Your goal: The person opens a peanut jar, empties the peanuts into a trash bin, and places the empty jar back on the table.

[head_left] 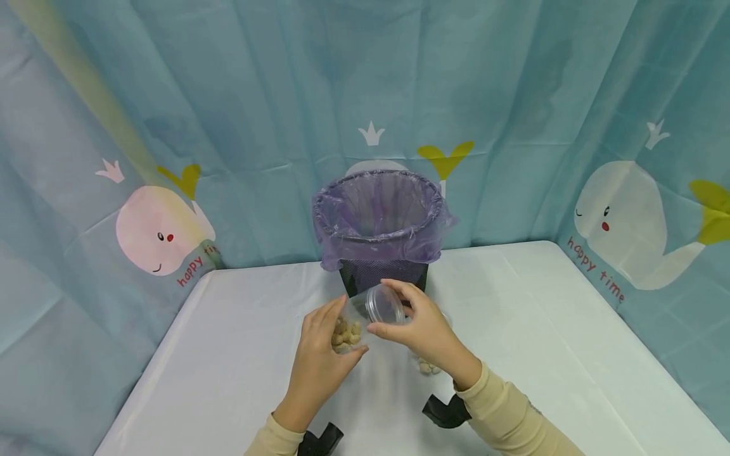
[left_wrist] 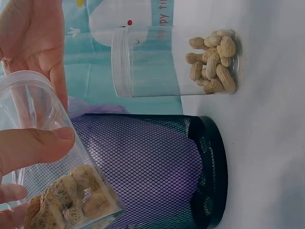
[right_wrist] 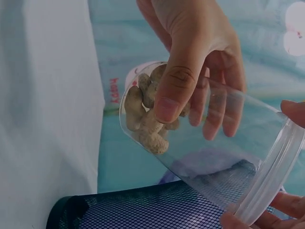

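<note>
A black mesh bin (head_left: 386, 273) stands on the white table (head_left: 542, 335) — purple liner (head_left: 379, 248) overhanging, teal curtain (head_left: 274, 95) behind.

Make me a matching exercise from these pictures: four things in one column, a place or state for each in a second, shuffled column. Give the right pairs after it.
1. Left hand
2. Right hand
3. Mesh bin
4. Second jar

A. Lined with a purple bag
B. Holding the body of the held jar
C. Upright on the white table, with peanuts at the bottom
D. Gripping the rim end of the held jar

Pairs: 1-B, 2-D, 3-A, 4-C
</note>
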`<move>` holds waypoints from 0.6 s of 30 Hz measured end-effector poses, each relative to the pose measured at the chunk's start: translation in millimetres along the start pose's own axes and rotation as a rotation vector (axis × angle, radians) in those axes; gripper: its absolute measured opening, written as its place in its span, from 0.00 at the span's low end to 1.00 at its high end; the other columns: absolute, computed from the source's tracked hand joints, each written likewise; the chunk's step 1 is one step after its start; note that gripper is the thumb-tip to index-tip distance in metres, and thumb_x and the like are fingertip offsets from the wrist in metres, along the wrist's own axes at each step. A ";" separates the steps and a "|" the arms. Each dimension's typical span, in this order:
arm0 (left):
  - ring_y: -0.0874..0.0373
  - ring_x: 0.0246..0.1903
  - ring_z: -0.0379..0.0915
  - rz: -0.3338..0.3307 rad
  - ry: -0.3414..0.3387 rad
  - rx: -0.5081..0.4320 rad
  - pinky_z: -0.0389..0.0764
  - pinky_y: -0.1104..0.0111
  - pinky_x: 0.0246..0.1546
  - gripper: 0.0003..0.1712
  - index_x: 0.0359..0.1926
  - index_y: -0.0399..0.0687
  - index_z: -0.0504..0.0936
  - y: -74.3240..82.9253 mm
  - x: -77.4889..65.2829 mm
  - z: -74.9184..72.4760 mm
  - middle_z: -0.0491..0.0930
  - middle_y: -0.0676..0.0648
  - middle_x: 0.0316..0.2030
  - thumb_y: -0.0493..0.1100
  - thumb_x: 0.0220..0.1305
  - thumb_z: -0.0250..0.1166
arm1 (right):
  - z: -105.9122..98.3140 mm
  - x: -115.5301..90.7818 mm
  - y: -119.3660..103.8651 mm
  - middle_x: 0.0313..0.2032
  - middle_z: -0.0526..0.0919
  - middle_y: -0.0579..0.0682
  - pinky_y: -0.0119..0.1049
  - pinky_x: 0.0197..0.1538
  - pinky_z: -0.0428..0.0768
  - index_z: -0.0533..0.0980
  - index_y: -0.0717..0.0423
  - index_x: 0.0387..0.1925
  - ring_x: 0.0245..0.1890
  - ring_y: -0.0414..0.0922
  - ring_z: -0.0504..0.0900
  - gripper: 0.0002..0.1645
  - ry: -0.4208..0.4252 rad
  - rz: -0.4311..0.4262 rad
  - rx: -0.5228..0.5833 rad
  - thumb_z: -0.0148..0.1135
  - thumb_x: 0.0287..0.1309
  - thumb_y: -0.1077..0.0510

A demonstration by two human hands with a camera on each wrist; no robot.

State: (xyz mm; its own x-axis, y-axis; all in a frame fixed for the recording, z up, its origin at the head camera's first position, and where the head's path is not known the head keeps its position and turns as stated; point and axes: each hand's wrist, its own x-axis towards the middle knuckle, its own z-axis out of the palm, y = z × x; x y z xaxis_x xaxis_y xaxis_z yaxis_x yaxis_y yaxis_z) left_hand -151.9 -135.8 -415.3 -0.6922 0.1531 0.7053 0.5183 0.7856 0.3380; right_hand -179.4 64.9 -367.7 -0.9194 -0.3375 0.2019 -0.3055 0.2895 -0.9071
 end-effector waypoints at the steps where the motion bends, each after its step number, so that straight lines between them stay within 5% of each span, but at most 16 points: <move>1: 0.45 0.56 0.71 -0.001 -0.002 -0.003 0.83 0.55 0.52 0.57 0.66 0.40 0.72 0.2 -0.2 -0.2 0.77 0.40 0.60 0.39 0.29 0.88 | -0.7 -0.6 0.1 0.69 0.68 0.54 0.51 0.70 0.73 0.64 0.54 0.71 0.71 0.53 0.67 0.49 -0.006 -0.013 -0.005 0.76 0.51 0.49; 10: 0.45 0.55 0.71 -0.004 -0.008 -0.012 0.84 0.54 0.51 0.56 0.65 0.39 0.72 2.4 0.1 -0.2 0.77 0.40 0.60 0.39 0.29 0.87 | -6.8 -3.5 -0.3 0.68 0.69 0.52 0.51 0.69 0.74 0.65 0.51 0.71 0.70 0.53 0.68 0.48 -0.032 -0.113 -0.051 0.77 0.51 0.51; 18: 0.44 0.56 0.71 0.027 0.008 0.020 0.83 0.54 0.50 0.56 0.65 0.37 0.72 3.6 1.9 -0.8 0.76 0.39 0.60 0.38 0.30 0.87 | -4.4 -2.1 -1.7 0.69 0.69 0.52 0.52 0.66 0.76 0.62 0.51 0.73 0.68 0.50 0.70 0.54 0.025 0.005 -0.035 0.77 0.48 0.44</move>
State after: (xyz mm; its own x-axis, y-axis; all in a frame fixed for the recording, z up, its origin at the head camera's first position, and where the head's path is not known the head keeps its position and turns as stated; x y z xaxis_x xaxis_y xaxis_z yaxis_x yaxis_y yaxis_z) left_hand -150.9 -133.2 -412.2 -0.6740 0.1691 0.7191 0.5262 0.7931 0.3067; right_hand -178.1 69.0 -364.9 -0.9268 -0.3132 0.2071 -0.3088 0.3222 -0.8949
